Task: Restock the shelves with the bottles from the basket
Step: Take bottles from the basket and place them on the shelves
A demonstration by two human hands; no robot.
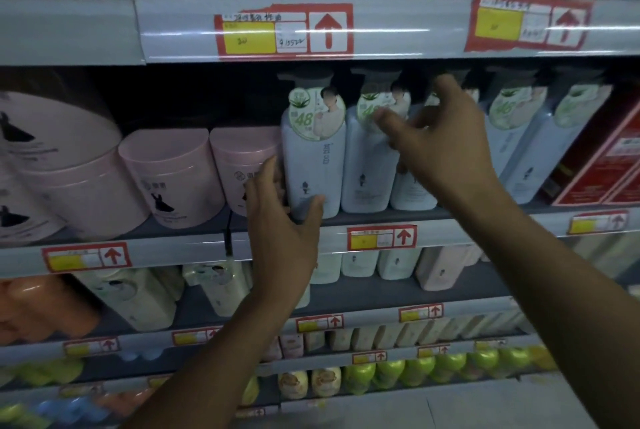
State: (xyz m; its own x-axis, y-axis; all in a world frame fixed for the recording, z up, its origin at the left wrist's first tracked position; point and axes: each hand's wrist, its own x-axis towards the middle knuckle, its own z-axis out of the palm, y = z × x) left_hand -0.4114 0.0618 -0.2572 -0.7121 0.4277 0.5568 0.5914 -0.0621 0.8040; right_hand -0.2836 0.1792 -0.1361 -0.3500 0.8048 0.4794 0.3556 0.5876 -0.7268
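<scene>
— Bottle (pixel 313 158), leftmost of the white pump row, stands at the front edge of the middle shelf (pixel 194 248), beside pink tubs (pixel 173 179). Left hand (pixel 282 220) grips its base, fingers wrapped round it.

— And the right hand (pixel 440 148)?

— Up at the next bottles' collars, fingers spread wide, holding nothing. Seating step, likely; next, push it flush and release. Basket out of view.
</scene>
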